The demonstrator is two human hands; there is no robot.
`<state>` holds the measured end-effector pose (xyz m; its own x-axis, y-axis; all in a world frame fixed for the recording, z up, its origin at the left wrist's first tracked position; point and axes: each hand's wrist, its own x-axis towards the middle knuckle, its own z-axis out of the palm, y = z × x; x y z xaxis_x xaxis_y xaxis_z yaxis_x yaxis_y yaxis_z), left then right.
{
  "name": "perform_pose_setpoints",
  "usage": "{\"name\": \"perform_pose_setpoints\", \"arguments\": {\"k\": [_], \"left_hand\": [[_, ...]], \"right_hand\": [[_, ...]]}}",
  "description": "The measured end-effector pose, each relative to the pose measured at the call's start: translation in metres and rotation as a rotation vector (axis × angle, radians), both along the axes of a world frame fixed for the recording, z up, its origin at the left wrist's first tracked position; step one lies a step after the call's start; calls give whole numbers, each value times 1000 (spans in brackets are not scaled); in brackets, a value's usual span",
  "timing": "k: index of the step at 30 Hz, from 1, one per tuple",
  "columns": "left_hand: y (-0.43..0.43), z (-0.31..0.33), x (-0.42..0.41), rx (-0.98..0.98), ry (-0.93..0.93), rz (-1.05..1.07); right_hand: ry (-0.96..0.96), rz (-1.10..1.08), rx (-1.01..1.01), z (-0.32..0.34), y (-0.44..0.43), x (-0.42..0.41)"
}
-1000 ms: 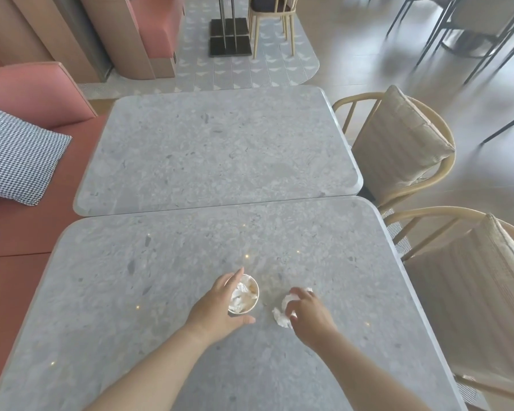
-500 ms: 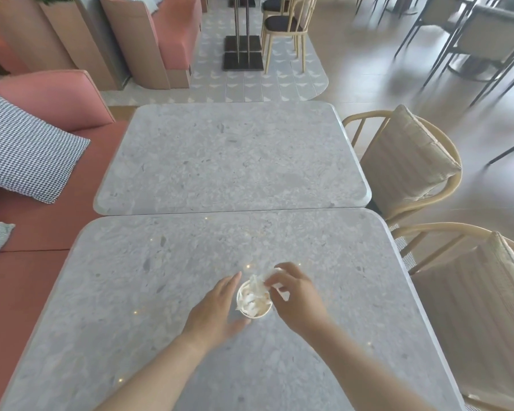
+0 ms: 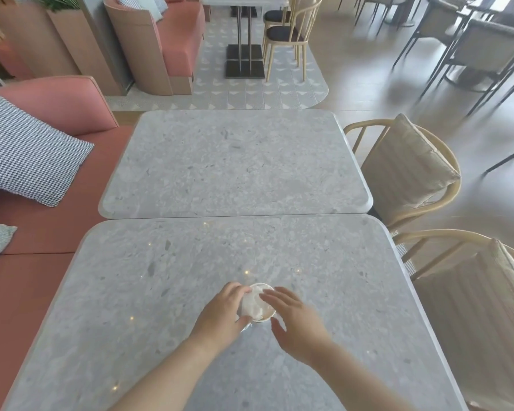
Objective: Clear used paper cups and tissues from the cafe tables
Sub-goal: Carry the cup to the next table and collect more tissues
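Note:
A small paper cup [image 3: 264,315] stuffed with crumpled white tissue [image 3: 253,302] stands on the near grey stone table [image 3: 131,292]. My left hand [image 3: 224,314] wraps around the cup's left side, thumb and fingers on its wall. My right hand [image 3: 294,318] hovers at the cup's right rim with fingers spread, fingertips touching the tissue, holding nothing. The cup's lower wall is hidden by my left hand.
A second grey table [image 3: 235,161] abuts the far edge. A pink bench [image 3: 42,226] with a checked cushion [image 3: 27,149] runs along the left. Two wooden chairs with beige cushions [image 3: 407,167] [image 3: 487,292] stand on the right.
My right hand picked the loose tissue off the table, put it into the cup and let go. My left hand has stayed on the cup. The view has tilted up.

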<state>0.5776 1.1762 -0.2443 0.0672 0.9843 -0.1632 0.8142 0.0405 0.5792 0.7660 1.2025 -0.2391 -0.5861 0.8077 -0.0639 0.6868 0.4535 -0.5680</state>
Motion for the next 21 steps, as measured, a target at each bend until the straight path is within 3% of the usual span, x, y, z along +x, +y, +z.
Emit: {"name": "perform_pose_setpoints", "arguments": {"k": [6,8,11,14,21], "left_hand": [[-5,-5,-2,-25,116,-114],[-9,-7,-1,-8,128,-150],[-11,-11,-5,27,92,-30],[-12,-19,-11,-83,95,57],[-4,-31,-7,-263,169,-6]], "right_hand": [[-307,161,4,-18,-8,-1],[-301,160,-3,-18,-8,-2],[-215,109,16,-14,-4,-1],[-164,57,82,-11,-1,2],[-163,-23,102,-15,4,-6]]}}
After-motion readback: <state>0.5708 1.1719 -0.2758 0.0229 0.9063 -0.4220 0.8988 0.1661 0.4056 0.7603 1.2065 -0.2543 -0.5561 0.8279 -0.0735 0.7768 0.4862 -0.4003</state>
